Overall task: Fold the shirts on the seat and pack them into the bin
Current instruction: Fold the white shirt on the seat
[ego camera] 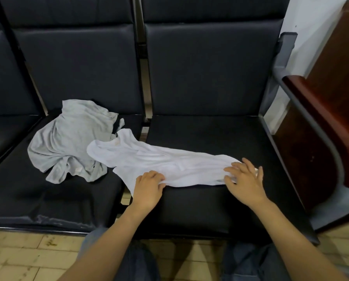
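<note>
A white shirt (165, 161) lies stretched in a long rumpled strip across two black seats, bridging the gap between them. My left hand (148, 188) pinches its near edge with curled fingers, just left of the seat gap. My right hand (244, 179) lies on the shirt's right end with fingers spread and bent, a bit of cloth showing under the fingertips. A crumpled grey shirt (68, 142) sits in a heap on the left seat (48, 199), touching the white shirt's far left end. No bin is in view.
The right seat (210, 209) has a grey metal armrest (281, 74) on its right side. Beyond it stands dark red-brown wooden furniture (321, 128). Seat backs rise behind. Tiled floor (27, 256) and my knees lie below the seat fronts.
</note>
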Action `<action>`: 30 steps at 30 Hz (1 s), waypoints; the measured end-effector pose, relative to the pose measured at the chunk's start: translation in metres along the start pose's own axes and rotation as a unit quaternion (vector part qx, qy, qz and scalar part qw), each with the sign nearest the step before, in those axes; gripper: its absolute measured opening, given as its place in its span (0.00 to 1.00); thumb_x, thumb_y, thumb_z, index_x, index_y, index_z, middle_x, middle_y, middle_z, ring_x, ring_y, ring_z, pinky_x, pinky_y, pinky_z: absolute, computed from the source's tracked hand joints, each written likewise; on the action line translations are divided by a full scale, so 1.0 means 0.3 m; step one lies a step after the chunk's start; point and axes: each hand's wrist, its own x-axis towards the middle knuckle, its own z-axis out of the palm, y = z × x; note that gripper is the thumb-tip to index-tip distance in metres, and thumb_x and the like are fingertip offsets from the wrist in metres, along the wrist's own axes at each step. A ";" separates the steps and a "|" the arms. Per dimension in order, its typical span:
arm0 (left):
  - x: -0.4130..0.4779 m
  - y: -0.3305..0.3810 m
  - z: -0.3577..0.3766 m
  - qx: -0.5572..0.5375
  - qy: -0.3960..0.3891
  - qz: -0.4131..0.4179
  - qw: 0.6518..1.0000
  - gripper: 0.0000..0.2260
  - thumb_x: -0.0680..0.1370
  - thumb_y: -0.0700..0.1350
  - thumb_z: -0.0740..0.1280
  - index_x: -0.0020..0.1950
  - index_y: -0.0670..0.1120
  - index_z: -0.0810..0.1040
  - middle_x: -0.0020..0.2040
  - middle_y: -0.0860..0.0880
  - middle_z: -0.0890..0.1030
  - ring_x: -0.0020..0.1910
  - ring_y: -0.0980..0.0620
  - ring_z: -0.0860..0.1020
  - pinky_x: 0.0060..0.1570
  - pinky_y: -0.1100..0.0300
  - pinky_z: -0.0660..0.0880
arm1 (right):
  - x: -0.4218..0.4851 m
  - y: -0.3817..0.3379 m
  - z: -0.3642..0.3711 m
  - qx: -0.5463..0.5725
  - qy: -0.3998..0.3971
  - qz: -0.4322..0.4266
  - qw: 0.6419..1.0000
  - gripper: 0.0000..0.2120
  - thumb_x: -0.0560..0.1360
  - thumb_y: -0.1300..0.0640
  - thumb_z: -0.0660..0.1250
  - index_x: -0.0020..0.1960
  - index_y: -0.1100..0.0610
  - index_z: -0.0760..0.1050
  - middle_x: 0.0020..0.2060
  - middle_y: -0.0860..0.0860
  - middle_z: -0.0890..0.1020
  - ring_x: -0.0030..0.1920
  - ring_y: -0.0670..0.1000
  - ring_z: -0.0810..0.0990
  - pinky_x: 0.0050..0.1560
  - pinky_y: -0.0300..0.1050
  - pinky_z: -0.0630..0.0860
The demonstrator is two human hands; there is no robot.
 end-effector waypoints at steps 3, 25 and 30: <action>-0.031 0.061 0.002 -0.096 -0.031 0.034 0.994 0.14 0.81 0.47 0.61 0.65 0.44 0.75 0.63 0.48 0.77 0.61 0.49 0.73 0.61 0.61 0.65 | -0.010 0.001 0.005 -0.068 -0.044 -0.006 0.997 0.22 0.79 0.41 0.57 0.72 0.43 0.64 0.70 0.46 0.66 0.75 0.50 0.54 0.72 0.66 0.42; 0.076 0.201 -0.050 0.132 -0.237 0.007 0.963 0.32 0.78 0.66 0.51 0.77 0.50 0.52 0.76 0.45 0.51 0.73 0.39 0.53 0.69 0.49 0.58 | 0.106 -0.061 -0.033 -0.121 -0.168 0.076 0.975 0.33 0.78 0.41 0.58 0.77 0.49 0.50 0.77 0.52 0.51 0.76 0.59 0.46 0.69 0.73 0.44; 0.000 0.325 -0.050 -0.070 -0.263 0.043 0.961 0.17 0.79 0.59 0.58 0.56 0.49 0.76 0.62 0.46 0.75 0.59 0.45 0.74 0.59 0.52 0.72 | 0.323 -0.116 -0.046 -0.083 -0.054 0.061 0.993 0.29 0.79 0.52 0.60 0.77 0.49 0.52 0.76 0.54 0.53 0.76 0.58 0.47 0.71 0.69 0.45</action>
